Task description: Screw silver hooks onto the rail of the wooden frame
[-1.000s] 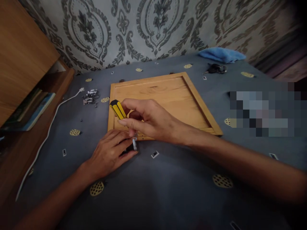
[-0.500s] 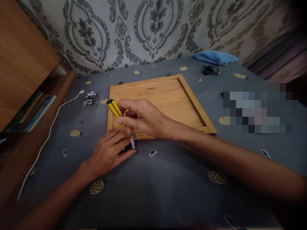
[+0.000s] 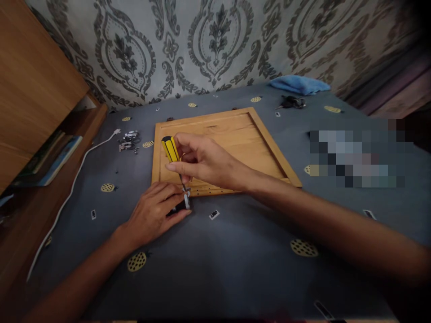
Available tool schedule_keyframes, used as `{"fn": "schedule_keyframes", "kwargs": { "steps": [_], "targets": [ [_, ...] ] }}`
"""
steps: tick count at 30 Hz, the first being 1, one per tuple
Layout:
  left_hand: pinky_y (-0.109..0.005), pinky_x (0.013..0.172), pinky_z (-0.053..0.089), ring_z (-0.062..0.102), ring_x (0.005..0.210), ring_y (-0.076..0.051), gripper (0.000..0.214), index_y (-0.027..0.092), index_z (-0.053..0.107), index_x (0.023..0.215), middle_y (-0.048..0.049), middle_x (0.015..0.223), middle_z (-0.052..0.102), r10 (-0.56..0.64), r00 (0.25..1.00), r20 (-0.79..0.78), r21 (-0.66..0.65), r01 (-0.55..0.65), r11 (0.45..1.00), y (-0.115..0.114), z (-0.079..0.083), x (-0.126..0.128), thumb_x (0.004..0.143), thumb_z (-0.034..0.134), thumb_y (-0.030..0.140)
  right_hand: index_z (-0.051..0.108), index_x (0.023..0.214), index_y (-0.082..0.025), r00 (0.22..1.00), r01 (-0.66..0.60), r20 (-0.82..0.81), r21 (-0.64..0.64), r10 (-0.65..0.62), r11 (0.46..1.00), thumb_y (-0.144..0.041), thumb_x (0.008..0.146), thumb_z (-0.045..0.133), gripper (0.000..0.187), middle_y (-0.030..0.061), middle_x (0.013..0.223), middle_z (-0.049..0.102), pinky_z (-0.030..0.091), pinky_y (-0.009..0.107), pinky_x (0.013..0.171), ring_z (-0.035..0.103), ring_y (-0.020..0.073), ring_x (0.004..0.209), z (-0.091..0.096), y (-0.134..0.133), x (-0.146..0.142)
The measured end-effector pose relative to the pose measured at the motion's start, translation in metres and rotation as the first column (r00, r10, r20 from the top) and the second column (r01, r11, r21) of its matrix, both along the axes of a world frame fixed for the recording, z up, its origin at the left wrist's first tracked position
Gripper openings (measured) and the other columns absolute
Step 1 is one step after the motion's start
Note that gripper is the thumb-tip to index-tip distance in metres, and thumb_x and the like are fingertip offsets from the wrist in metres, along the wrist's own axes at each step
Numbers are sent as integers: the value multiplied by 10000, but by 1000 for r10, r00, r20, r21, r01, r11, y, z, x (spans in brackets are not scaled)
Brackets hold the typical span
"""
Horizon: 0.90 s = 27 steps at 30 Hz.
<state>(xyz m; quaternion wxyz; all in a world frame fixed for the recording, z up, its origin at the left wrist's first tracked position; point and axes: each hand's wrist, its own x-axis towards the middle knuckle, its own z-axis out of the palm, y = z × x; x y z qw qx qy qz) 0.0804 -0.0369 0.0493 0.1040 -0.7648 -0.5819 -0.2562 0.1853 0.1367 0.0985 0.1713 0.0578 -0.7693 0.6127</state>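
My right hand (image 3: 202, 159) grips a yellow-and-black screwdriver (image 3: 171, 149) by its handle, with the shaft slanting down. Its tip meets a small metal cabinet hinge (image 3: 187, 202) at the near left corner of a framed wooden panel (image 3: 232, 134). Closed around that hinge, my left hand (image 3: 156, 204) presses it against the panel's edge. A dark part under the left fingers is mostly hidden. Small holes dot the panel's near edge.
More metal hinges (image 3: 129, 140) and small screws lie left of the panel. A white cable (image 3: 81, 172) runs along the wooden shelf side. Keys (image 3: 291, 102) and a blue cloth (image 3: 299, 84) are at the back right; a blurred-out object (image 3: 357, 152) lies at the right.
My right hand has brought the screwdriver more upright, its handle shifting right, and the shaft now shows reaching the hinge. My left hand stays in place on the hinge.
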Motion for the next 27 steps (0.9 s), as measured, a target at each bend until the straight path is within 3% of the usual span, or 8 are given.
{"fn": "schedule_keyframes", "kwargs": {
  "steps": [5, 13, 20, 27],
  "targets": [
    [-391, 771, 587, 692, 875, -224, 173, 133, 641, 1025, -72, 955, 716, -5, 1000, 8, -7, 5, 1000, 0, 0, 0, 968, 638, 296, 441, 803, -181, 997, -74, -7, -8, 74, 997, -134, 940, 541, 176, -60, 724, 502, 471, 182, 494, 600, 53, 546, 3, 6, 4],
    [-393, 800, 588, 691, 892, -222, 183, 130, 659, 1019, -78, 950, 717, -7, 1000, -1, -7, 7, 1000, 0, 0, 0, 977, 624, 305, 411, 777, -202, 1000, 14, -7, -100, -15, 995, -158, 859, 685, 290, -86, 647, 480, 449, 178, 454, 573, 56, 501, 1, 0, 5],
    [-391, 798, 590, 691, 897, -220, 199, 127, 662, 1024, -82, 957, 721, -2, 1000, 0, 4, 2, 1000, 1, 0, 0, 980, 620, 316, 459, 824, -183, 996, -89, -12, -5, 89, 996, -109, 910, 557, 149, -51, 742, 526, 487, 207, 537, 627, 74, 572, 9, 1, 9],
    [-382, 797, 592, 691, 893, -218, 181, 131, 651, 1014, -75, 945, 717, -10, 1000, 6, 7, 10, 1000, 2, 0, 0, 971, 636, 306, 404, 770, -209, 977, 154, -157, 42, -145, 987, -167, 866, 666, 282, -65, 687, 415, 370, 194, 479, 453, 66, 576, -2, -6, 5]
  ]
}}
